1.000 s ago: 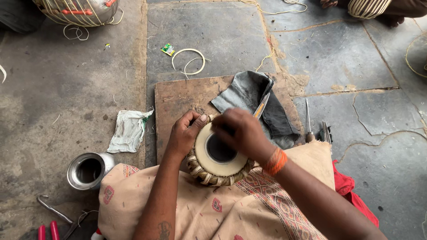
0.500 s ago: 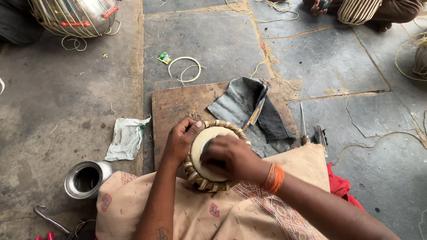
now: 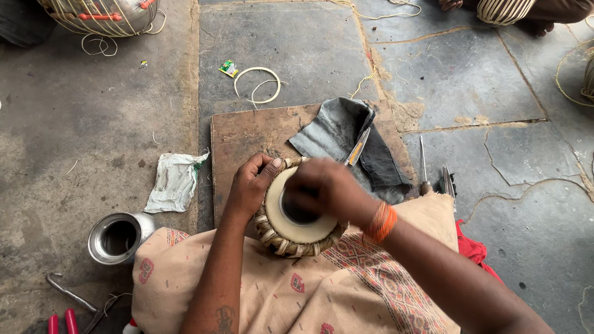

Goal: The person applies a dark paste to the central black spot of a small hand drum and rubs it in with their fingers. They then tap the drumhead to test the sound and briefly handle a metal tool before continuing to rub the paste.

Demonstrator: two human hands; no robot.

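Observation:
A small hand drum (image 3: 298, 232) with a cream skin, a dark centre spot and a braided rim rests on my lap, over a patterned beige cloth (image 3: 322, 291). My left hand (image 3: 250, 185) grips the drum's left rim. My right hand (image 3: 322, 188), blurred and with orange threads at the wrist, presses on the dark centre of the skin; what it holds under the fingers is hidden.
A wooden board (image 3: 247, 133) lies in front with a grey cloth (image 3: 346, 139) and a flat blade (image 3: 357, 147) on it. A steel cup (image 3: 117, 237), a crumpled rag (image 3: 175, 181), pliers (image 3: 68, 312), metal tools (image 3: 433, 176) and a cord ring (image 3: 257, 83) sit around. Another drum (image 3: 105, 15) stands far left.
My right hand has shifted over the drum skin toward its centre and is blurred with motion. My left hand stays on the rim. The view has moved slightly.

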